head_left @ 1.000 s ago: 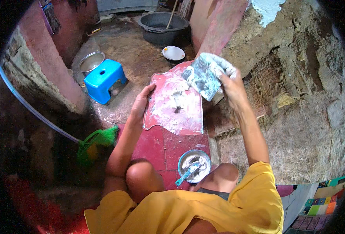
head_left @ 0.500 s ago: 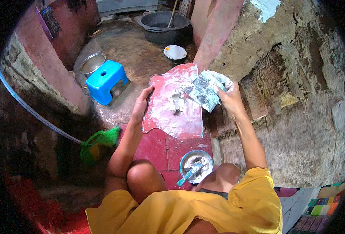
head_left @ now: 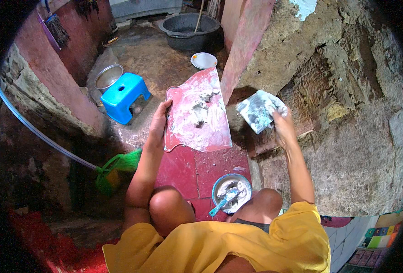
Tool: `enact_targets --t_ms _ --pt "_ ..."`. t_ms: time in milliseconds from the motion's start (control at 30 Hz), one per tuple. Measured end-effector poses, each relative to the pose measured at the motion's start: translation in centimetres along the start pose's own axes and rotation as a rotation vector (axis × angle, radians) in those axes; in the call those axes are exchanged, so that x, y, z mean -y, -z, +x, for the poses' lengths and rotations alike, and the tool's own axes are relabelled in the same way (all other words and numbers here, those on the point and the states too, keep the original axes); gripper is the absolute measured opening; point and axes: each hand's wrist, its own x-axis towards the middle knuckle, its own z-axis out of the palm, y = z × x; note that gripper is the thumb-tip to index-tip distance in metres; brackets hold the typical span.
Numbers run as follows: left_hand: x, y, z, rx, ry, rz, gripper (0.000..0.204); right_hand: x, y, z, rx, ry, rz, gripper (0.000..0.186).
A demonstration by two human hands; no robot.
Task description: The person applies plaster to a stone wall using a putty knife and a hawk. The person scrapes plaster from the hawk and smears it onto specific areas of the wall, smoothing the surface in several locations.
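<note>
My left hand (head_left: 159,119) grips the left edge of a flat red board (head_left: 183,129) smeared with white paste. A lump of greyish-white paste (head_left: 200,113) lies near the board's middle. To the right, my right hand (head_left: 283,126) is closed on a flat, paste-coated spreader (head_left: 257,113), held apart from the board and close to the rough wall. On the red tiles between my knees stands a bowl (head_left: 244,194) with white paste inside. A blue-handled scraper (head_left: 223,202) rests in it, its handle over the rim.
The crumbling wall (head_left: 329,159) rises close on my right. Ahead on the floor are a blue stool (head_left: 123,93), a metal basin (head_left: 109,76), a white plate (head_left: 204,60) and a big dark tub (head_left: 190,38). A green broom (head_left: 115,170) leans at the left.
The spreader has come off the board and moved right toward the wall with my right hand. My left hand and the board have shifted slightly left and away from me.
</note>
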Motion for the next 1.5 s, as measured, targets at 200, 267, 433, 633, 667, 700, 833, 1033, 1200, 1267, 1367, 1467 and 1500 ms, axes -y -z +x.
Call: enact_targets --t_ms 200,267,433,633,667,700,833,1033,1200,1267,1367,1467,1500 --pt "0.9 1.6 1.1 -0.032 0.102 0.074 0.029 1.4 -0.2 -2.1 -0.169 0.137 0.261 0.036" --pt "1.1 1.5 1.1 -0.057 0.118 0.07 0.03 2.1 -1.6 -3.2 -0.221 0.233 0.039 0.034" --pt "1.5 -0.2 0.4 -0.061 0.174 0.051 0.028 2.1 -4.8 -4.5 -0.122 0.664 -0.23 0.037" --pt "1.6 0.3 0.4 0.038 0.219 -0.06 0.028 0.0 -5.3 -2.8 -0.019 1.098 -0.673 0.036" --pt "1.5 0.2 0.3 0.035 0.189 -0.069 0.028 -0.1 -5.4 -2.8 -0.022 1.101 -0.676 0.036" --pt "1.3 0.0 0.1 0.032 0.16 -0.078 0.029 -0.1 -5.4 -2.9 -0.01 1.067 -0.673 0.035" --pt "-0.2 -0.6 -0.7 0.062 0.098 -0.121 0.03 -0.9 -5.2 -4.0 0.029 1.017 -0.671 0.032" --pt "-0.5 0.2 -0.6 -0.017 0.01 -0.05 0.029 -1.3 -3.2 -6.5 0.077 0.909 -0.708 0.027" --pt "-0.1 -0.4 -0.7 0.0 0.065 0.032 0.032 -1.3 -2.7 -6.8 -0.155 0.698 -0.457 0.022" --pt "0.5 -0.7 -0.9 -0.057 0.035 0.172 0.033 -2.1 -2.6 -6.7 -0.188 0.733 -0.562 0.022" --pt "0.5 -0.9 -0.3 0.0 0.068 0.103 0.035 -3.0 -2.6 -6.6 -0.02 1.015 -0.702 0.031" --pt "-0.2 0.5 0.1 0.025 -0.037 0.066 0.037 -4.2 -3.1 -7.1 0.128 0.829 -0.53 0.026" --pt "-0.5 1.8 0.3 0.026 -0.038 0.019 0.037 -4.2 -3.1 -7.3 0.176 0.852 -0.544 0.028"
